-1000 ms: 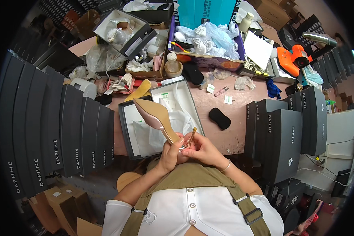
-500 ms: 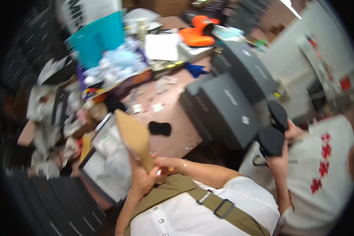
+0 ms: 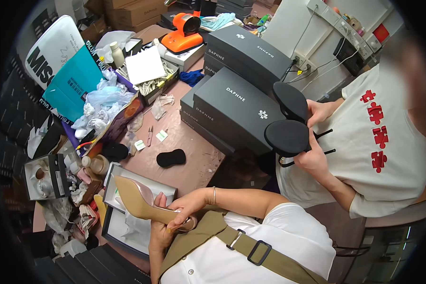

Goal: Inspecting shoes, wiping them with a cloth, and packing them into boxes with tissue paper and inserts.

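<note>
A pale pink pointed pump (image 3: 139, 201) is held between my two hands, its tan sole facing up and its toe to the left. My left hand (image 3: 160, 233) is closed around the shoe from below, with fingertips showing behind it. My right hand (image 3: 190, 208) grips it near the heel end, partly covering that part. Just beneath the toe lies an open shoe box (image 3: 111, 232) with white tissue paper (image 3: 136, 225) in it. On the pink table (image 3: 194, 173), beyond my hands, is a black insole-like pad (image 3: 171, 158).
At right a person holds two black high heels (image 3: 288, 138). Dark grey shoe boxes (image 3: 236, 106) are stacked between us and the table's back. A bin of crumpled tissue (image 3: 106, 102), tweezers (image 3: 150, 136) and an orange device (image 3: 181, 40) stand farther off. More grey boxes (image 3: 87, 267) lie lower left.
The pump has tipped from toe-up to lying more level, toe toward the left. My right hand has shifted on its heel end. The whole view has turned, and the other person's shoes appear farther left.
</note>
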Motion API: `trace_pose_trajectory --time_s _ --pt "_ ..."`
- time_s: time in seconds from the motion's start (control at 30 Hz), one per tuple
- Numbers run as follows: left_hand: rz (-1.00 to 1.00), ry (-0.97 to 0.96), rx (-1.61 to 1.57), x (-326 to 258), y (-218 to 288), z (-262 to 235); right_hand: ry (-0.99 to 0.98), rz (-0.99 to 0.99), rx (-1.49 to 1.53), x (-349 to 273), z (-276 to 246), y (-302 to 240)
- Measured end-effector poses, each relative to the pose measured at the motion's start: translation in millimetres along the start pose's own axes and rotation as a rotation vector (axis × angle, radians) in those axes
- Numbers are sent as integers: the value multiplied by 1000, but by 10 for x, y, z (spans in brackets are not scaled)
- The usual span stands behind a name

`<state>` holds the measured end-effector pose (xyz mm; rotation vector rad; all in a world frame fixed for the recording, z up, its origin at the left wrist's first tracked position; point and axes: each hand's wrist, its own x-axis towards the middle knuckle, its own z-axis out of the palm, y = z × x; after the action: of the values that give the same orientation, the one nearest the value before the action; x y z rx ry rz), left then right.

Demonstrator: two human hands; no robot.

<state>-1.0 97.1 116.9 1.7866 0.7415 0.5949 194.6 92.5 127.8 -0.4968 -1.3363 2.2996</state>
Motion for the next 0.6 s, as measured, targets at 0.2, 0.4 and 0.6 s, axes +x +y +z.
trace_pose_trajectory --time_s 0.2,0.4,0.6 --pt "-230 98 -451 -176 79 168 -32 68 -22 69 -10 138" --pt "-188 238 -529 -181 118 229 -31 70 -16 95 -10 74" --pt "-337 198 -350 -353 111 59 19 31 39 90 77 32"
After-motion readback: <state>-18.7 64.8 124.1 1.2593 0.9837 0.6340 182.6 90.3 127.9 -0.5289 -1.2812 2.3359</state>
